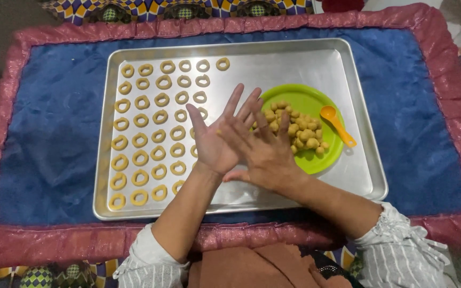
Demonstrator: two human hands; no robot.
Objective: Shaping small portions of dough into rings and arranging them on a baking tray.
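The left hand (214, 140) was open, palm up and fingers spread wide, at the middle of the frame, and the right hand (260, 149) lay flat across it, palm down, fingers splayed toward the upper part of the picture. The two palms were pressed together; whatever sat between them was hidden, so I could not tell whether any dough was there. Both hands hovered over a tray (294, 58), a broad silver sheet filling the centre of the frame. Just to the right of the hands, on the tray, sat a green plate (321, 160), and the right fingertips overlapped its left edge in the view. A heap of small yellow dough balls (301, 132) lay on the plate, with an orange spoon (337, 124) resting at the plate's right side, bowl up and handle slanting lower right. To the left of the hands, dough rings (140, 121) were set in neat rows and columns across the left half of the tray, some hidden behind the left wrist. The tray rested on a blue cloth (49, 128) with a pink border. Striped white sleeves (401, 250) showed at the bottom of the frame.
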